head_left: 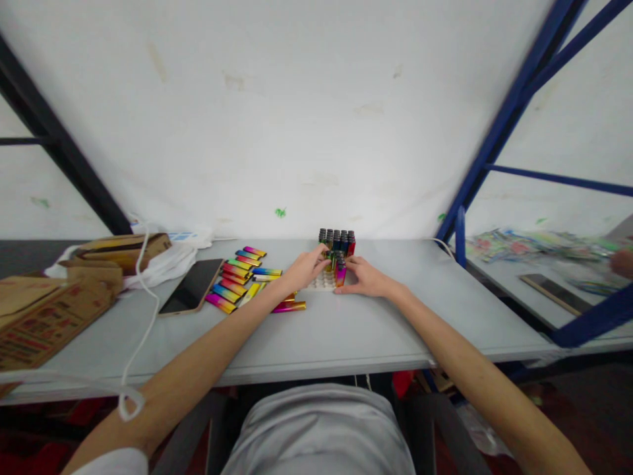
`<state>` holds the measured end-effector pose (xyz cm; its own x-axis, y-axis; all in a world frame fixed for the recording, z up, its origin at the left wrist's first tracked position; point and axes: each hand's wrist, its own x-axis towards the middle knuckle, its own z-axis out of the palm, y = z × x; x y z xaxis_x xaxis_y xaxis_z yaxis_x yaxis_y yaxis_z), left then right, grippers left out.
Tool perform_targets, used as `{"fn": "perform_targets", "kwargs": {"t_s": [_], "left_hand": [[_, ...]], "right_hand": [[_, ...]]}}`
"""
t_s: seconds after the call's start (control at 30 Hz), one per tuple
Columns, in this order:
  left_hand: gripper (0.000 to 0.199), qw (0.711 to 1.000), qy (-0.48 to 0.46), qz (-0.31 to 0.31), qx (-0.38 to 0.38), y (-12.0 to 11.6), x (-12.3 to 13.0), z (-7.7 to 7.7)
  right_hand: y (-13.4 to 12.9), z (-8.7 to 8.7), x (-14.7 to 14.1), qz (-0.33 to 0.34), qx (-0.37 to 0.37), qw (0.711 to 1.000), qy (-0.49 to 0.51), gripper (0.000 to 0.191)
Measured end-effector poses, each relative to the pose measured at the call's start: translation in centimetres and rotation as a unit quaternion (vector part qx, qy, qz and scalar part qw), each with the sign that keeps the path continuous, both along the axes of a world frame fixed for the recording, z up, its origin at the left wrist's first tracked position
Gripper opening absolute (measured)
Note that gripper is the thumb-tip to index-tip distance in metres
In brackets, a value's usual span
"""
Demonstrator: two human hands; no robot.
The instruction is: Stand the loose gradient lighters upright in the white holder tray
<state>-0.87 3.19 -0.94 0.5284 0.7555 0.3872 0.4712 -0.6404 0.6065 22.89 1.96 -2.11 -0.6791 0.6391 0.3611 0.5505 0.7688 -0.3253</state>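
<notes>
A white tray with round holes (321,284) lies on the grey table, and several dark-topped lighters (337,241) stand upright at its back. My left hand (311,265) is at the tray's left side, its fingers closed on a yellow-green lighter (329,262). From the right, my right hand (363,277) has its thumb and fingers around a pink-purple lighter (340,274) standing near the tray's front right. Loose rainbow-coloured lighters (235,278) lie in a scattered group left of the tray, some partly behind my left forearm.
A phone (192,287) lies left of the loose lighters. Cardboard boxes (49,316), white plastic and a hanging white cable (148,330) are farther left. Blue metal framing (499,135) rises at the right; beyond it are a second phone (554,293), plastic packets and another person's hand (622,262).
</notes>
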Motion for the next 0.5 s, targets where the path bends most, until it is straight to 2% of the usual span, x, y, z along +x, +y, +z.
{"fn": "perform_targets", "kwargs": {"t_s": [0.1, 0.2, 0.3, 0.37, 0.43, 0.5], "left_hand": [[0.031, 0.999, -0.013, -0.019, -0.026, 0.1, -0.2, 0.0], [0.040, 0.999, -0.015, -0.028, -0.024, -0.4, -0.9, 0.7], [0.037, 1.000, 0.018, 0.022, 0.011, -1.3, -2.8, 2.4], [0.031, 0.994, 0.087, 0.053, 0.031, -1.7, -4.6, 3.7], [0.027, 0.987, 0.156, 0.048, -0.008, -1.9, -6.5, 4.8], [0.026, 0.976, 0.198, 0.014, -0.094, -2.0, -8.1, 5.5]], "right_hand": [[-0.1, 0.3, 0.0, 0.007, 0.001, 1.000, -0.001, 0.064], [-0.2, 0.4, -0.1, 0.004, -0.002, 1.000, -0.004, 0.064], [-0.2, 0.2, 0.0, -0.007, -0.004, 1.000, -0.009, 0.063], [-0.2, 0.1, 0.1, -0.011, -0.005, 1.000, -0.010, 0.062], [-0.2, 0.0, 0.1, -0.012, -0.006, 1.000, -0.009, 0.061], [-0.2, 0.0, 0.2, -0.013, -0.009, 1.000, -0.007, 0.060]]}}
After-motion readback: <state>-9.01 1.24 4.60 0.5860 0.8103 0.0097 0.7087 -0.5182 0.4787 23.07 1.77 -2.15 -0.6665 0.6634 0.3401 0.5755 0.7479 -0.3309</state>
